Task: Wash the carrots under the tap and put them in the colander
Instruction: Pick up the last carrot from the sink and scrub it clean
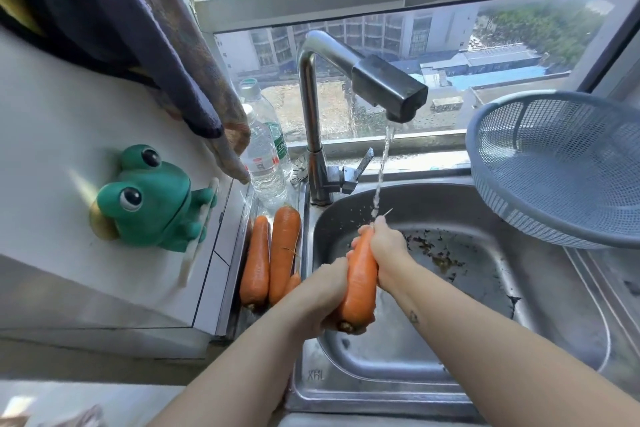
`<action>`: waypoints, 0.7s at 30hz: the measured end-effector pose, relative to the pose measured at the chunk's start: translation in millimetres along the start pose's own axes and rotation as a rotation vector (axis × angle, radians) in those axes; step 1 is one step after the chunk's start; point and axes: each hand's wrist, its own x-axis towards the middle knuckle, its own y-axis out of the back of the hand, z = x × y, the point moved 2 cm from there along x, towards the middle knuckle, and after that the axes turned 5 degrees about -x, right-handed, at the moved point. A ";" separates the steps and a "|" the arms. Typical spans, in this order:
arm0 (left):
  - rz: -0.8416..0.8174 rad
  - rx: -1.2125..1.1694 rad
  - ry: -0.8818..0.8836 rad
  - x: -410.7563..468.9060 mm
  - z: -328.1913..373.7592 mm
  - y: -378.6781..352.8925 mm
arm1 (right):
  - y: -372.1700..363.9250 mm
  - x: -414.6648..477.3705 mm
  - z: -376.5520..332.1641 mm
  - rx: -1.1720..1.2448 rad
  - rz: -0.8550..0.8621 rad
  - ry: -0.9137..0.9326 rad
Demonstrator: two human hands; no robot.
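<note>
A large orange carrot [360,282] is held over the steel sink [460,291], its thin tip up in the running water from the tap [389,87]. My left hand [327,298] grips the thick lower end. My right hand [386,246] grips the upper part near the tip. Three more carrots [273,253] lie on the narrow ledge left of the sink. A blue mesh colander [561,166], with nothing inside it, stands tilted at the right beside the sink.
Two plastic water bottles [263,149] stand behind the loose carrots. A green frog holder [152,198] sticks to the left wall. Cloth [166,55] hangs above it. The sink floor shows dark debris [440,256]. A window runs behind the tap.
</note>
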 end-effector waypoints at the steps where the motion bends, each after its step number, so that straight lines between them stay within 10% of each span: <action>1: -0.002 -0.067 0.020 0.7 0.2 2.9 | -0.7 0.0 0.7 0.031 -0.038 0.030; 21: -0.031 -0.198 0.044 -6.4 4.3 -1.9 | 4.1 -3.3 -0.3 0.015 -0.219 0.168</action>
